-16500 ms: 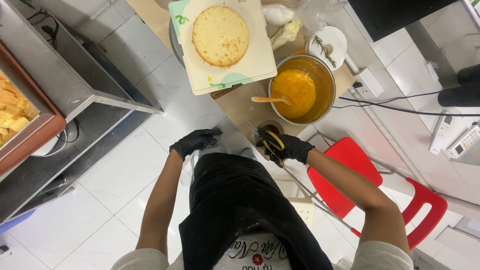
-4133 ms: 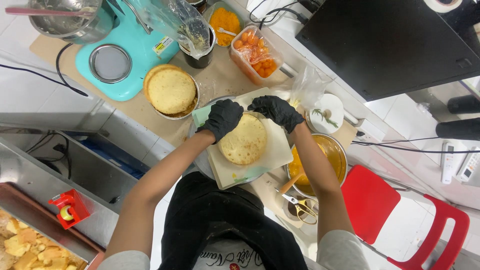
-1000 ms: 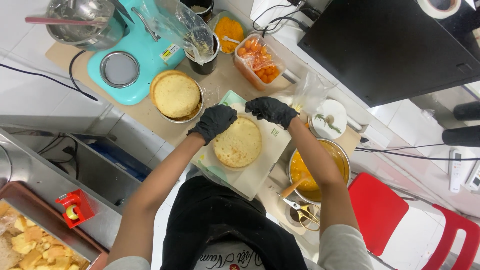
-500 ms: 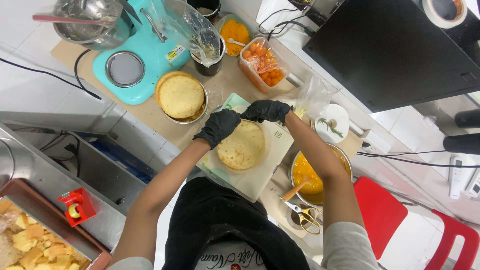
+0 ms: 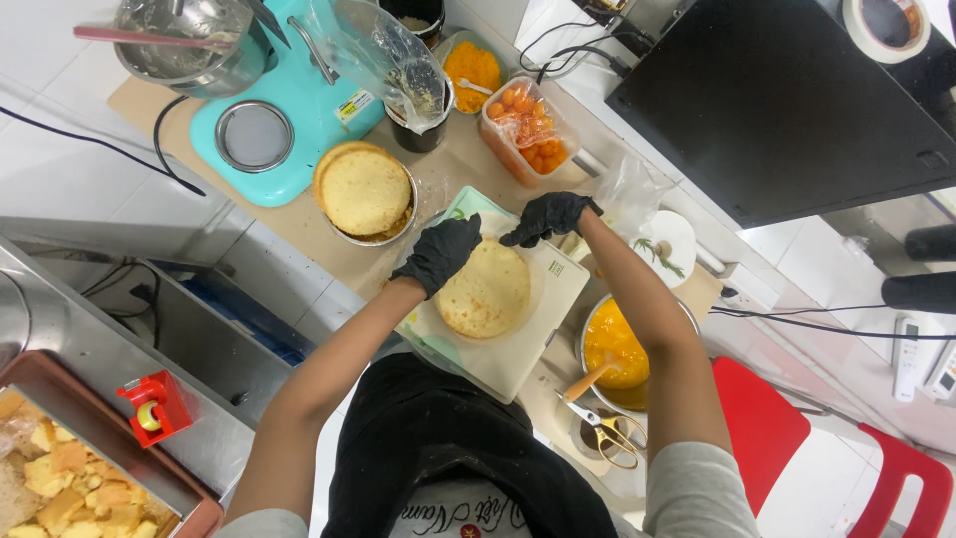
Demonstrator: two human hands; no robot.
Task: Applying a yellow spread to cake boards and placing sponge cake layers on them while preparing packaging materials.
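A turquoise mixer (image 5: 269, 120) is set beside a cake tin (image 5: 366, 194) — scissors (image 5: 607, 430) are laid near a red chair (image 5: 797, 438).

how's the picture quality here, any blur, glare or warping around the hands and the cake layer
Head view: bright, even light; left hand, right hand and round cake layer sharp, no motion blur; faint glare on the metal mixing bowl; wide-lens warping bends the frame edges.

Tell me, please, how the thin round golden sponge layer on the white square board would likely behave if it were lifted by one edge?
The thin round golden sponge layer looks wide and flat, so it would probably sag and might crack. It seems light. Both black-gloved hands, left and right, are at its far edge; lifting the white square board seems safer.
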